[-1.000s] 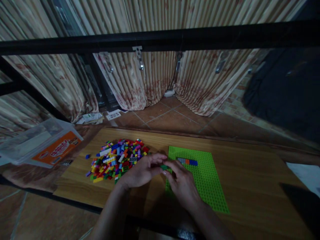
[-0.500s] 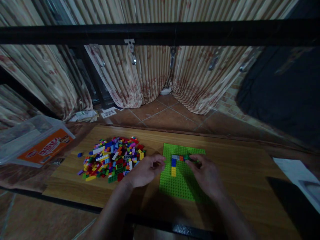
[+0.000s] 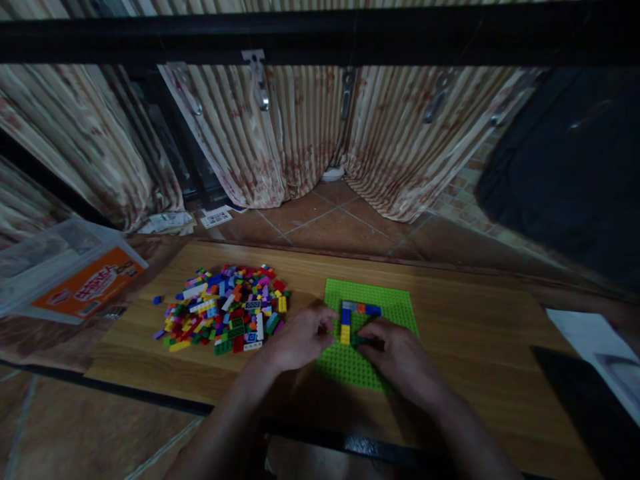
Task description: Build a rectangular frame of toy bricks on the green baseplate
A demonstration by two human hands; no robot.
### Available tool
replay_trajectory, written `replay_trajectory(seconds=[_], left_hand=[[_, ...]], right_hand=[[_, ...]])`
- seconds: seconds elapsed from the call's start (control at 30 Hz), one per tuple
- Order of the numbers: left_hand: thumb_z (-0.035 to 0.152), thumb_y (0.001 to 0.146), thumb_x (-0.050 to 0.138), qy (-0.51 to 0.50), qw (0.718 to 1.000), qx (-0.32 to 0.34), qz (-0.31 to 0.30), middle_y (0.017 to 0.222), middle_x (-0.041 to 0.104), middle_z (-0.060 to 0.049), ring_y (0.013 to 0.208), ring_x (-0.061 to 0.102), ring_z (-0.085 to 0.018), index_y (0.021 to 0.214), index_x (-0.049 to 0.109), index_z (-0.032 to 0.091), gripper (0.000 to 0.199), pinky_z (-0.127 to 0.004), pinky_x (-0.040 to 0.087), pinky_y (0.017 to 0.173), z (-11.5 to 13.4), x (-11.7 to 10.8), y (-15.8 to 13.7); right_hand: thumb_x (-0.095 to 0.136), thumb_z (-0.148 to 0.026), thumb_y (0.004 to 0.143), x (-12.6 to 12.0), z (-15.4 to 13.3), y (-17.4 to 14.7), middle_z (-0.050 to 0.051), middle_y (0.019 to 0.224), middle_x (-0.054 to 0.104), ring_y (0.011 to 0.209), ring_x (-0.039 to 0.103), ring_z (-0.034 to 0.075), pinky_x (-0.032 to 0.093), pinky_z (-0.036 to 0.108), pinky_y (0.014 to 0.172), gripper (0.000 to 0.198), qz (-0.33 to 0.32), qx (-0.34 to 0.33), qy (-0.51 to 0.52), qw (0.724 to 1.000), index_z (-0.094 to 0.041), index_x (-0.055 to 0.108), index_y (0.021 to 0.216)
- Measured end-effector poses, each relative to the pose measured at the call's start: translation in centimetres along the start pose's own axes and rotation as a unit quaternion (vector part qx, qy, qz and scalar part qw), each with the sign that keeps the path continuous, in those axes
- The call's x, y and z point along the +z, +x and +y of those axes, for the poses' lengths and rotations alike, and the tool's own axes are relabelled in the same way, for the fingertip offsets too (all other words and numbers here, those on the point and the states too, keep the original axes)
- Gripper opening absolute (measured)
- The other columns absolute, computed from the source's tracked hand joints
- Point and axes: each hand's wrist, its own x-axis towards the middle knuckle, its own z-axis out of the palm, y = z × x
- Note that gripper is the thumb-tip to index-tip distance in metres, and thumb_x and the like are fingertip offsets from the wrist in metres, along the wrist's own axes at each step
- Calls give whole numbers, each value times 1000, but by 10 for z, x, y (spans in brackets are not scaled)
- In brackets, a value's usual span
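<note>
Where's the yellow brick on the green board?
In the head view, the yellow brick is on the left part of the green board, just below a blue brick, between the left hand and the right hand.

this seems to be a room in a home; long striped curtains [image 3: 305, 133] hang at twelve o'clock; brown floor tiles [image 3: 45, 420] show at eight o'clock; many toy bricks [image 3: 227, 310], also toward eight, lie on a wooden tabletop [image 3: 480, 347].

The right fingers [image 3: 374, 325] partly hide a green brick [image 3: 357, 340]; the view's left edge crops a plastic box [image 3: 90, 287].
</note>
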Motion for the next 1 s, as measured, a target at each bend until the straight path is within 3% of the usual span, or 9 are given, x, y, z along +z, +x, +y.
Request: replay_trajectory(seconds=[0.33,0.47,1.0], left_hand=[[34,80,59,67,992,-73,77,92,70,-5,86,66,-22,104,63,20,28,-29,48,70,25,13,1],[40,78,63,104,985,-106,93,91,70,-6,88,66,-25,104,62,20,33,-32,48,73,34,17,2],[41,71,68,120,971,-167,123,91,70,-8,91,66,-27,103,61,20,39,-34,47,76,36,31,10]], right_hand=[[61,-20,78,5,5,2,1,88,67,79,63,17,46,31,75,12,8,-19,8,1000,-23,69,86],[61,-18,80,5,5,3,1,85,65,78,63,17,46,31,74,10,6,-30,14,999,-23,70,82],[65,-15,76,7,2,6,1,77,63,71,61,15,43,28,66,13,23,-23,-22,999,-24,74,78]])
